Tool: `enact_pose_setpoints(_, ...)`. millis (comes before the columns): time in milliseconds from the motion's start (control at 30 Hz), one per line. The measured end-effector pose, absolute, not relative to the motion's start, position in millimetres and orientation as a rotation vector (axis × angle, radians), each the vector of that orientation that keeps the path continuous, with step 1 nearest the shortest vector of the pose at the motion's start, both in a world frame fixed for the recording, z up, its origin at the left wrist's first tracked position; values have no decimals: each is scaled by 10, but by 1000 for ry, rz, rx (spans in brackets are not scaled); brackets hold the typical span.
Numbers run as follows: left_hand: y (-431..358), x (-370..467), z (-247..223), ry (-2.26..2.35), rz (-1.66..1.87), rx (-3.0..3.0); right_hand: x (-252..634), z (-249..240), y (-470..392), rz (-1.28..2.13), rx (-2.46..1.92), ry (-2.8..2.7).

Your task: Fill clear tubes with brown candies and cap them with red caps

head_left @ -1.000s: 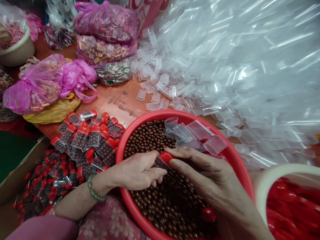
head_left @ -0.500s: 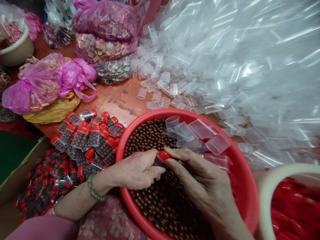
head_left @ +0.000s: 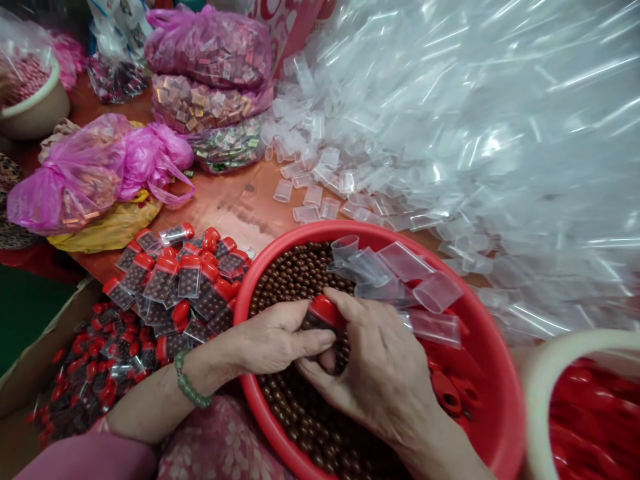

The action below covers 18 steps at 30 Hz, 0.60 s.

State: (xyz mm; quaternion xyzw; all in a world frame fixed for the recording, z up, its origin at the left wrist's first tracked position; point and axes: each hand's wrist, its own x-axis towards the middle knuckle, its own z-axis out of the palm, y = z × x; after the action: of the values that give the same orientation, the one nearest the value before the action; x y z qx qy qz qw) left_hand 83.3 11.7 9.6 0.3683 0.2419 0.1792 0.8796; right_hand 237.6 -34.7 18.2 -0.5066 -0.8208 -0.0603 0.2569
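My left hand (head_left: 277,337) grips a small clear plastic container with a red cap (head_left: 325,311), dark balls inside. My right hand (head_left: 373,367) curls round the same container from the other side, its fingers against the cap. Both hands are over a red basin (head_left: 241,300) that holds many shiny brown balls (head_left: 290,273). At the basin's far right lie several clear plastic sleeves (head_left: 407,260), with loose red caps (head_left: 447,393) below them. The lower part of the held container is partly hidden by my fingers.
Left of the basin are piled filled red-capped containers (head_left: 165,277), some in a cardboard box (head_left: 55,327). A heap of clear sleeves (head_left: 450,133) covers the back right. A cream tub (head_left: 535,413) of red caps stands right. Pink bags (head_left: 210,47) sit behind.
My right hand has moved down and left and now wraps round the container. The red cap shows more fully, and the container is turned more upright between both hands.
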Motion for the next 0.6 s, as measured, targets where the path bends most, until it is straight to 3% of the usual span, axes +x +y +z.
enact_pose_setpoints(333,113,805,135,465,376,692,2362,230,-336,-248,-1264,-2236)
enact_pose_setpoints(600,58,988,185,815,490,442,2272,217,-356,-319,-1331,-2272)
